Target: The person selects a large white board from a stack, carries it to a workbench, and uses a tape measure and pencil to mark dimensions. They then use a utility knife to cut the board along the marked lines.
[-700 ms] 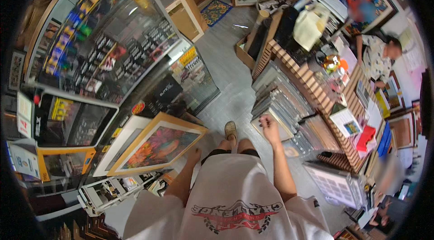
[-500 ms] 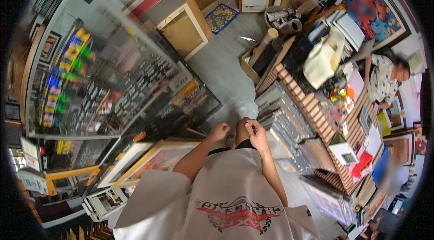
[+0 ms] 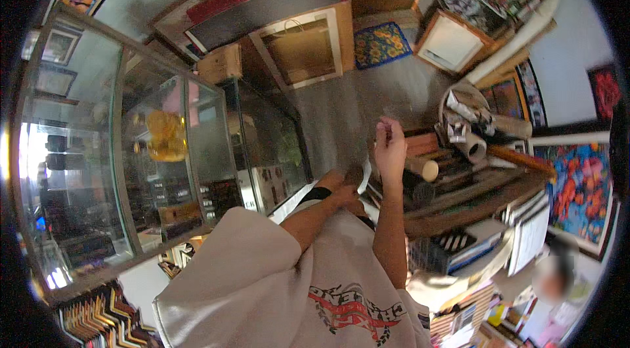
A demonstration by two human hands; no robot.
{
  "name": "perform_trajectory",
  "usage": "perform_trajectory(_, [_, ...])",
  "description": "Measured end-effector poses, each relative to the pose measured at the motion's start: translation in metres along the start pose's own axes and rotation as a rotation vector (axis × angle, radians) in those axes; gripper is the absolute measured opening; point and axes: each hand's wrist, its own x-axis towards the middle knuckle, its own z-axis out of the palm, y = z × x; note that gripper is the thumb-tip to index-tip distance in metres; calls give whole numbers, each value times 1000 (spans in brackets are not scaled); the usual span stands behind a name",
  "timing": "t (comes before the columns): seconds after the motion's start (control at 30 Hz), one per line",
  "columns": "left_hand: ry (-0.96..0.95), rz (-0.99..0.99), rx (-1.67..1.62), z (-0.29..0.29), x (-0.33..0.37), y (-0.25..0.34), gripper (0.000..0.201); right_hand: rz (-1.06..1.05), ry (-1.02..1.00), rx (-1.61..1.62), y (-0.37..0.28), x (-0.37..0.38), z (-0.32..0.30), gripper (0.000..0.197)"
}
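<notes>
My right hand (image 3: 390,144) is raised over the grey floor, beside the box of rolled tubes. Its fingers are curled in toward the thumb, and I cannot make out whether anything small is between them. My left hand (image 3: 350,198) hangs low by my legs, in front of my shorts. Motion and shadow smear its fingers, so its grip does not show. The rolled tubes (image 3: 423,169) lie in a box just right of my right hand, apart from it.
A glass display case (image 3: 157,184) lines the left, with a yellow object (image 3: 166,135) inside. Ahead, large frames (image 3: 341,40) lean by a flowered mat (image 3: 382,45). At right stand a bin of rolls (image 3: 453,99) and a blurred person (image 3: 554,276). Floor (image 3: 328,125) runs between.
My view has swung right and moved forward, toward the mat and the bin of rolls. My right hand has risen higher in view; my left hand has dropped nearer my legs.
</notes>
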Motion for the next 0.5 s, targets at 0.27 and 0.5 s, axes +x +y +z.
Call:
perform_trajectory(0.27, [628, -191, -349, -209, 115, 5, 45, -126, -187, -56, 12, 151, 56, 26])
perform_trajectory(0.5, [1347, -201, -82, -575, 206, -28, 67, 50, -462, -196, 37, 257, 127, 30])
